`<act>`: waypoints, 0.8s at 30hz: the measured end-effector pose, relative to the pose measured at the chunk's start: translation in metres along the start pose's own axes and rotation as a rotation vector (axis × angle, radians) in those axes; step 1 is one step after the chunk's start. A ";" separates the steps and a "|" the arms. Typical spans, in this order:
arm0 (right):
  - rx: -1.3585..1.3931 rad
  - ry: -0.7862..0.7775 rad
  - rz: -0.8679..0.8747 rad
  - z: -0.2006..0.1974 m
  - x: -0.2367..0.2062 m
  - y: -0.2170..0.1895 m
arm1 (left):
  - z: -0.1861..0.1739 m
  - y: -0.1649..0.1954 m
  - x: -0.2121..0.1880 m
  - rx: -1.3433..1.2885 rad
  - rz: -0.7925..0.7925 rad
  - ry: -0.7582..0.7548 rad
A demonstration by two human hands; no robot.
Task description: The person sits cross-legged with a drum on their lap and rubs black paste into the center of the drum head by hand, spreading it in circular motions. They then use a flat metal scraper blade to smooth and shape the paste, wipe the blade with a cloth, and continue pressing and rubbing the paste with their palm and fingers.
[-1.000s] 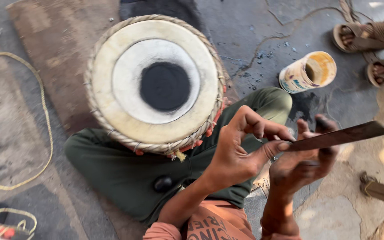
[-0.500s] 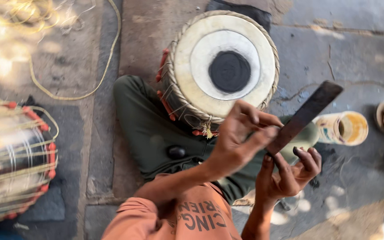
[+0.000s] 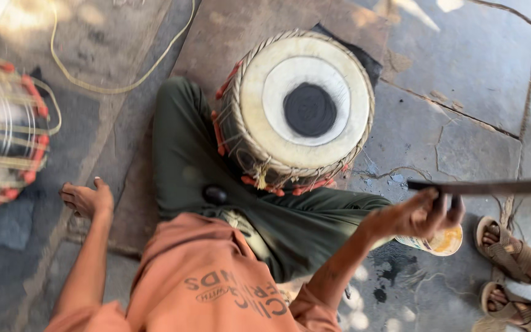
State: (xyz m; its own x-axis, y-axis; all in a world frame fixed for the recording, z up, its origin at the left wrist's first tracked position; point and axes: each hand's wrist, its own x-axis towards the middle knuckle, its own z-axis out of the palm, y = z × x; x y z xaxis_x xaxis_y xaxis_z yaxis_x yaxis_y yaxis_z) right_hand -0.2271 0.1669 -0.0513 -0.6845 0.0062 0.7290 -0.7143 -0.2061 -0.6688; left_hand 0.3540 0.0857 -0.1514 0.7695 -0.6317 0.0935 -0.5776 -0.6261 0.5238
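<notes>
Gripping a flat dark blade (image 3: 499, 186) at right of frame, right hand (image 3: 422, 215) closed around it. Left hand (image 3: 87, 200) open, resting on stone floor (image 3: 462, 80) at lower left. Drum (image 3: 299, 114) upright between legs, centre frame; working it likely calls for bringing the blade to its head.

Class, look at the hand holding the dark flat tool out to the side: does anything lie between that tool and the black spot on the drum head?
Nothing visible does. The right hand holds the dark flat tool out beside the drum; only bare stone floor shows between them, and the drum head is uncovered.
</notes>
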 end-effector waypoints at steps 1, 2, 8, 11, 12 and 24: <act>-0.058 -0.038 0.007 0.007 -0.002 0.022 | -0.002 -0.011 -0.006 0.062 -0.060 0.002; -0.105 -0.075 0.017 0.013 -0.006 0.042 | -0.004 -0.022 -0.012 0.120 -0.124 0.014; 0.063 -0.227 0.420 0.029 -0.043 0.111 | 0.001 -0.028 -0.043 0.106 0.001 -0.183; 0.038 -0.277 0.480 0.025 -0.049 0.116 | 0.010 -0.016 -0.052 0.203 -0.006 -0.286; 0.017 -0.291 0.476 0.023 -0.050 0.118 | 0.013 -0.013 -0.054 0.220 0.041 -0.318; 0.037 -0.347 0.511 0.022 -0.057 0.122 | 0.005 -0.030 -0.018 0.182 0.132 -0.096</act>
State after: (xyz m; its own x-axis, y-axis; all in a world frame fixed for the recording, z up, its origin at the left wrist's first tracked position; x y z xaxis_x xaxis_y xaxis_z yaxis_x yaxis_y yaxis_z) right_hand -0.2722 0.1202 -0.1716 -0.8466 -0.4200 0.3268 -0.2987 -0.1331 -0.9450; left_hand 0.3566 0.1139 -0.1730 0.6595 -0.7488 0.0661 -0.7181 -0.6016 0.3500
